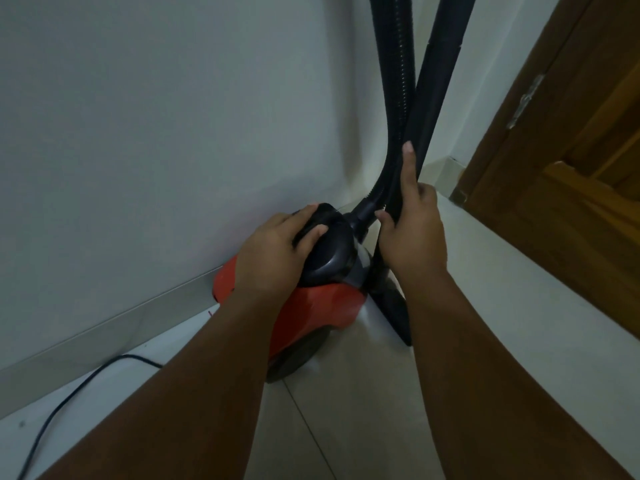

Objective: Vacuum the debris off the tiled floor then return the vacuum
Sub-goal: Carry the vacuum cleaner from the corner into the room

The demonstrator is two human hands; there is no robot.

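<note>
A red canister vacuum (pixel 322 306) with a black top stands on the tiled floor (pixel 349 403) against the white wall. My left hand (pixel 273 251) grips the black handle (pixel 322 220) on top of the canister. My right hand (pixel 412 233) is wrapped around the black rigid wand (pixel 440 67), index finger stretched up along it. The ribbed black hose (pixel 394 74) rises from the canister beside the wand and leaves the top of the frame. The black floor nozzle (pixel 394 306) rests on the floor to the right of the canister.
A black power cord (pixel 69 400) trails across the floor at lower left along the grey skirting (pixel 104 327). A brown wooden door (pixel 561 174) stands at right, with a white wall corner (pixel 446 168) behind the wand.
</note>
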